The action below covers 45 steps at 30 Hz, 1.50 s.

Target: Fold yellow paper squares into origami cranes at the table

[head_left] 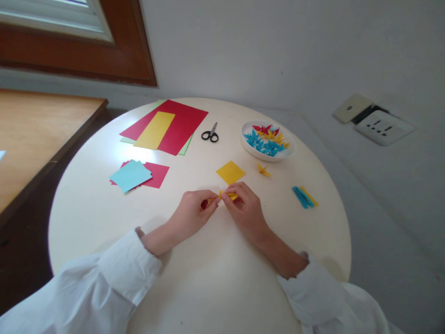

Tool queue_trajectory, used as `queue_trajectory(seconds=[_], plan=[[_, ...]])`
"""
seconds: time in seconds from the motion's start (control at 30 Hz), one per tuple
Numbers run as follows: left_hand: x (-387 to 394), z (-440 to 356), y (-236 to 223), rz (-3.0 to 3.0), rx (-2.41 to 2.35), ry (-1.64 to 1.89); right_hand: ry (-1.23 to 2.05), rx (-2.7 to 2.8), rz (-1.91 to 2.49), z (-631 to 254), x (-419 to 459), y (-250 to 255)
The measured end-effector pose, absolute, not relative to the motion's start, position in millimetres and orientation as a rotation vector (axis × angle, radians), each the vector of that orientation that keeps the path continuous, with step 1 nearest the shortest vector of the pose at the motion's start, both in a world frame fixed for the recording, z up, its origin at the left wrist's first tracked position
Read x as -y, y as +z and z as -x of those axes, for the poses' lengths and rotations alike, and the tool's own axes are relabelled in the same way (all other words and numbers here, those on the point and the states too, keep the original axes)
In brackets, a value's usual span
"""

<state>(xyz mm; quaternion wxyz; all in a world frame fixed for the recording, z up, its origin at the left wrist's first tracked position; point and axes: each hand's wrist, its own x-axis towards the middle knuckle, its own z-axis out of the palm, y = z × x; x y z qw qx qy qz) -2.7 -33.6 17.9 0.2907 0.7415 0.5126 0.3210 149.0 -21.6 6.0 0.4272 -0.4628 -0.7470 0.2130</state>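
Between both hands is a small folded yellow paper piece [230, 196], partly hidden by the fingers. My left hand [195, 207] pinches its left end, and my right hand [246, 207] pinches it from the right, the fingertips nearly meeting. Just beyond the hands a square of yellow paper [231, 172] lies flat on the table. A finished-looking yellow paper crane [263, 170] rests to its right. Farther back, a white dish [267, 155] holds several small paper cranes in red, yellow and blue [266, 144].
Black-handled scissors [210, 135] lie near the back of the round white table [208, 278]. Large red sheets [181, 125] with a yellow strip [155, 130] are at back left. Light blue squares [130, 176] overlap pink ones [158, 175]. Blue and yellow paper strips [303, 197] sit at right.
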Motion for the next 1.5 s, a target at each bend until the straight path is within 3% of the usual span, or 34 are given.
queue_trajectory(seconds=[1.5], plan=[[30.9, 6.7, 15.0, -1.737, -1.399, 0.947, 0.647, 1.764, 1.128, -151.1, 24.7, 7.4]])
